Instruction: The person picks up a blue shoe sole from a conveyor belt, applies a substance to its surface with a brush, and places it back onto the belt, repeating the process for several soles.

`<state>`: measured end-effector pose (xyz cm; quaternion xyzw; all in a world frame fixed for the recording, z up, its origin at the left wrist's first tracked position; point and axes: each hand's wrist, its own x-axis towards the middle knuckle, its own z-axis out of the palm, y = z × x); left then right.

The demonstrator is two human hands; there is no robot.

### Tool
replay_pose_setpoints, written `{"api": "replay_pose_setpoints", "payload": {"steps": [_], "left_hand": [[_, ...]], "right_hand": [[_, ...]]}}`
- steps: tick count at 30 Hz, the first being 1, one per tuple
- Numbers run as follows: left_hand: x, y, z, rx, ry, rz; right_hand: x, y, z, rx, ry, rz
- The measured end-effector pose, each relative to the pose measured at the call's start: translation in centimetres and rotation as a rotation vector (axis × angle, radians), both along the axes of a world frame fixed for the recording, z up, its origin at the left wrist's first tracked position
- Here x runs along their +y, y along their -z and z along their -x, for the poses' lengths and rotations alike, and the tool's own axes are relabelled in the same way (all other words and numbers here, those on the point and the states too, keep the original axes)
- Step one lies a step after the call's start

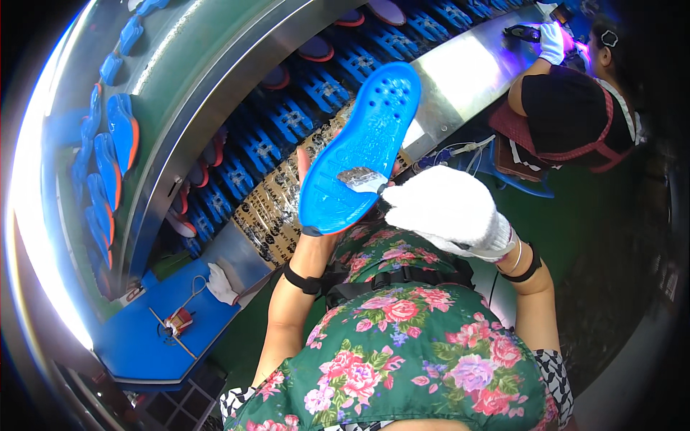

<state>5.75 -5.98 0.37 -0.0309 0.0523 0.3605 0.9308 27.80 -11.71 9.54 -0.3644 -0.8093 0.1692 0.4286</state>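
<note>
Holding a bright blue shoe sole (363,140) up in the bare left hand (302,165), thumb along one edge, fingers mostly hidden underneath, toe end with its little holes pointing away. Gripping a flat, wide-tipped tool (361,178) in the white-gloved right hand (449,208), tip over the heel half; honestly can't tell whether brush or blade. Pretty glossy on top, with a bit of orange-red at the heel edge. Black bands (302,281) around both wrists, green floral apron (399,359) just below. Past the sole, printed cardboard (269,215) and rows of blue-and-black parts (262,149). Off left, more blue-and-orange soles (106,161) beyond a curved metal rail (169,190). Lower left, a blue table (133,348) with a white glove (221,284) on top. Upper right, a co-worker (564,111) beside a purple glow.
</note>
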Motion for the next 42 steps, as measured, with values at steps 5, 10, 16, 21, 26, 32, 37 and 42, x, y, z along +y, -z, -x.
{"api": "replay_pose_setpoints", "payload": {"steps": [5,10,16,21,26,32,37,42], "left_hand": [[-0.9,0.8,-0.2,0.019,0.025,0.086],[-0.6,-0.6,-1.6,0.158,-0.030,-0.214],[-1.5,1.4,-1.0,0.273,-0.102,-0.031],[-2.2,1.8,-0.5,0.216,-0.105,0.099],[-2.5,1.8,-0.8,0.352,-0.053,-0.052],[-1.9,1.1,-1.2,0.490,-0.014,-0.233],[-2.0,1.6,-1.5,0.598,-0.081,-0.130],[-0.3,0.3,-3.2,0.457,-0.033,-0.232]], "right_hand": [[0.6,-1.4,-0.7,0.070,0.007,0.077],[0.9,-1.4,0.5,0.188,0.267,0.165],[1.1,-0.7,0.9,0.234,0.381,0.191],[2.1,0.0,0.4,0.038,0.310,-0.011],[3.4,-1.4,1.5,0.075,0.307,-0.055],[2.4,-1.7,1.9,0.310,0.139,0.221],[2.6,-2.0,1.3,0.209,0.280,0.081],[1.0,0.4,2.4,0.253,0.173,0.175]]}}
